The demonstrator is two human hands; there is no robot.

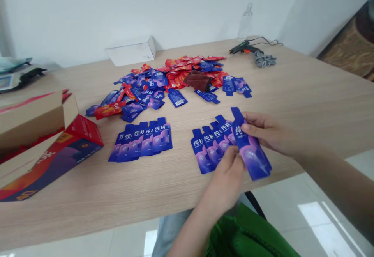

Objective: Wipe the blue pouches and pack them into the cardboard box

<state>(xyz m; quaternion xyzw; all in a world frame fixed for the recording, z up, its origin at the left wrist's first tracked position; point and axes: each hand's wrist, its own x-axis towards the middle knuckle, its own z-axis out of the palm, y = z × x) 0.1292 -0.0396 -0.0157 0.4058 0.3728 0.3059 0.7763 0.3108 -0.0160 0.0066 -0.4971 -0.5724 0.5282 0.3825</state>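
Observation:
My right hand [261,132] pinches a blue and purple sachet [251,156] near its neck; at least one more sachet shows behind its lower edge. My left hand [229,175] is closed at the left edge of this held sachet, its fingertips partly hidden there. Just left of the hands, an overlapping row of several blue sachets [204,157] lies face up on the table. Farther left is a second fanned row of blue sachets [161,137].
A loose heap of red and blue sachets [178,70] covers the table's back middle, with a brown cloth [197,80] on it. An open red carton [84,132] stands at left. Behind are a white box [133,54], glue gun [245,47], grey cloth [264,59] and clear bottle [246,23].

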